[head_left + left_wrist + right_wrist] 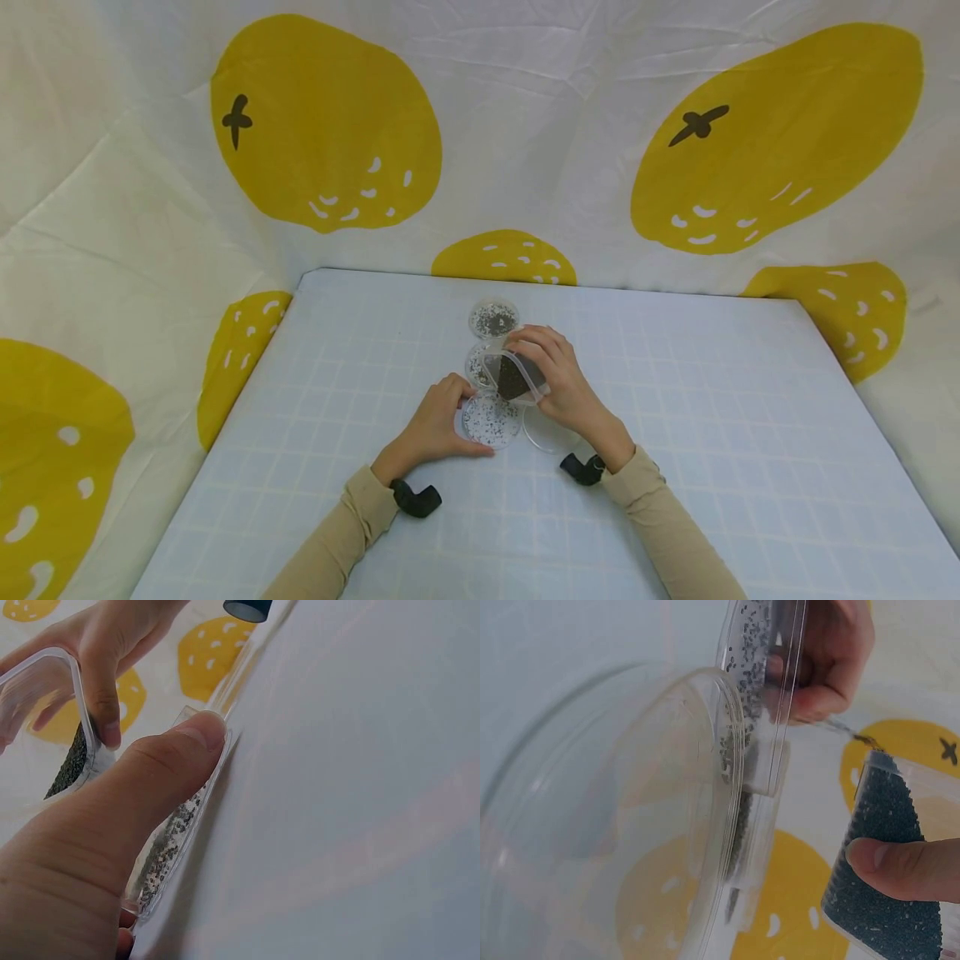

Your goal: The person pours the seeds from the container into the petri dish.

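My right hand [566,387] grips a clear plastic tub [885,847] part full of small dark grains and tips it over the near petri dish [491,423]. A thin trickle of grains [847,731] leaves the tub's corner in the right wrist view. Around that dish's left side, my left hand [433,423] holds the rim between thumb [172,761] and fingers. Dark specks are scattered across the dish. Behind it stands a middle petri dish [476,363], partly hidden by the tub, and beyond that a far petri dish [494,317]; both contain dark grains.
A clear round dish or lid [546,433] lies right of the near dish, partly under my right hand. The white table [360,333] meets a cloth wall printed with yellow fruit [330,125]. A black wrist device [416,498] sits at each cuff.
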Available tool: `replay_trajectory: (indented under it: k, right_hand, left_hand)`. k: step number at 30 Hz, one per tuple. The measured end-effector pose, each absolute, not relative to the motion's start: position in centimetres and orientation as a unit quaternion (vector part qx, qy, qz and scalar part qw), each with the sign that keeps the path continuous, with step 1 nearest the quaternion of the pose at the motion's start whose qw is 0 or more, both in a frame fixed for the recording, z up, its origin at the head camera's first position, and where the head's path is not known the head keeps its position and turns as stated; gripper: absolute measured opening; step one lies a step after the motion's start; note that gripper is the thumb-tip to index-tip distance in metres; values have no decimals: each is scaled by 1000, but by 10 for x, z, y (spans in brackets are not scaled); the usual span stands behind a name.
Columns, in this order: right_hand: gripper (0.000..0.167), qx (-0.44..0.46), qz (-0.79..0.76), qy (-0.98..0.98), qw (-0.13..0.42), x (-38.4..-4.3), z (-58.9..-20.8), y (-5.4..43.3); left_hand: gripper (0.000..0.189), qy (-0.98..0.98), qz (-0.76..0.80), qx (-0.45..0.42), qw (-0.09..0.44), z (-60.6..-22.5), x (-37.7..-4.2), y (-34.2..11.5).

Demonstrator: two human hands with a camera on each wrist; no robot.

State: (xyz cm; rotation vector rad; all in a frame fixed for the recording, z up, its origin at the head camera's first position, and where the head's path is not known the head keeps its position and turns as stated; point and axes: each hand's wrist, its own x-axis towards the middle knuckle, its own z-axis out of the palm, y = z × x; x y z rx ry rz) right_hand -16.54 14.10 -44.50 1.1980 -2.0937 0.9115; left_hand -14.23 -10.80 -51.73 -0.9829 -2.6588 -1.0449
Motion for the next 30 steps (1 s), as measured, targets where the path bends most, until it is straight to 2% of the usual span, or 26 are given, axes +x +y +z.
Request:
replay_trajectory:
  k: [11, 22, 30]
  right_hand:
    - [93, 444, 338, -784, 273, -165, -445, 141]
    - [81, 446, 337, -781, 278, -166, -446, 142]
    - [85, 445, 335, -784, 275, -166, -446, 142]
  left_hand:
    - [86, -879, -341, -328, 65, -518, -142, -109]
    - [83, -880, -342, -326, 57, -518, -142, -109]
    - [84, -881, -340, -325, 54, -517, -142, -109]
